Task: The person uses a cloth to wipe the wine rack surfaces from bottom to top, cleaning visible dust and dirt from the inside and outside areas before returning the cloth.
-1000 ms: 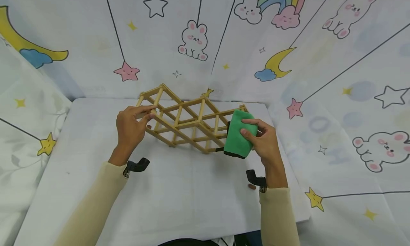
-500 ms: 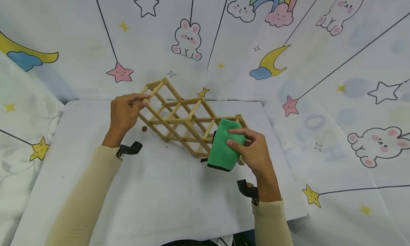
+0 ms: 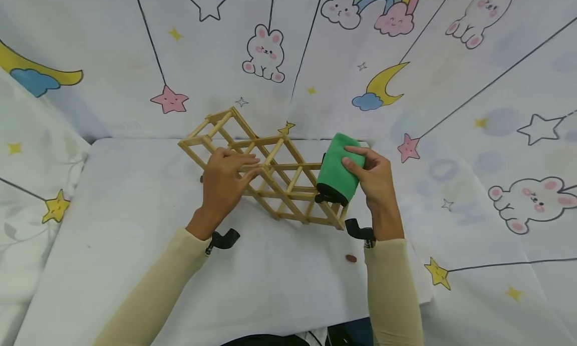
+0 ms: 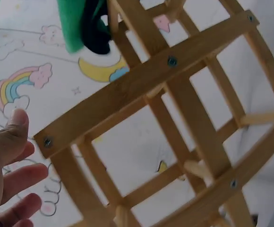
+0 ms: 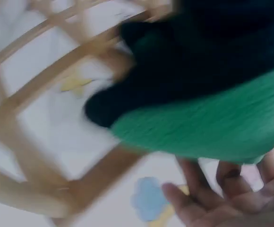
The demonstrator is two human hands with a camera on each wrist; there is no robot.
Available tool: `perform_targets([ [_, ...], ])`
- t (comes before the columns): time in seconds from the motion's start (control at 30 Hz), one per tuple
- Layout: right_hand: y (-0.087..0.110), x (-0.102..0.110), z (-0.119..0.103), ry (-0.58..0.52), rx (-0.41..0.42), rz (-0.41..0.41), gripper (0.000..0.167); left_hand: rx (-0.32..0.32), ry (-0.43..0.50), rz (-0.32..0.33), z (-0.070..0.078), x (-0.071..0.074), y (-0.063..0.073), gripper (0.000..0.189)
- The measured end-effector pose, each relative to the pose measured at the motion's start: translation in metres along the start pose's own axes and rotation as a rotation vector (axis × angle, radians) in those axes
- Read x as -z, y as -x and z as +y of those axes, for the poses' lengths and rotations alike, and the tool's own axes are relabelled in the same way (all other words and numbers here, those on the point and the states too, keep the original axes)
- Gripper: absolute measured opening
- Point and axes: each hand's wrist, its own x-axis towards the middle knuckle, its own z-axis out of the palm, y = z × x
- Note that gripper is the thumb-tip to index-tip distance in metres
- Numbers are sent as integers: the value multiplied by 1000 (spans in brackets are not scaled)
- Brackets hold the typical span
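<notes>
Left hand (image 3: 225, 181): released, thumb standing clear of the loosely bent fingers, right beside the near side of the wooden rack (image 4: 192, 113). Contact: can't tell. Right hand (image 3: 376, 176): thumb and fingers pinching the green cloth roll (image 3: 338, 163) from its right side, roll tilted, just by the rack's right end.

Rack sits between the two hands, running on past the left fingers to the far left. Flat pale wooden slats crossed into diamond openings, tied by round rods; metal fastener heads (image 4: 172, 61) at the joints. Roll is soft, fuzzy fabric with black edging (image 3: 331, 192) at the end nearest the wearer. Right wrist view blurred, so fine detail lost.

Bench (image 3: 270, 276) under both hands has a smooth white top. Small brown piece (image 3: 351, 258) lies nearer the wearer than the right fingers; another brown bit (image 3: 201, 179) just left of the left fingers. Beyond both hands, a white fabric backdrop (image 3: 216, 50) printed with bunnies, stars, moons, rainbow.
</notes>
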Motion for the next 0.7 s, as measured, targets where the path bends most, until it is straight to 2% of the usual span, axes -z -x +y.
perform_targets([
  [0.1,-13,-1,19,-28,-33,-34,43,37,18,-60,5,-10,2,37],
  [0.2,-13,-1,26,-45,-42,-44,39,52,30,-73,5,-15,1,36],
  [0.47,11,-5,23,-5,-39,-4,42,71,20,-40,-2,-18,-14,32],
  [0.7,37,-10,22,7,-54,5,45,115,78,-68,-12,-26,-26,31],
])
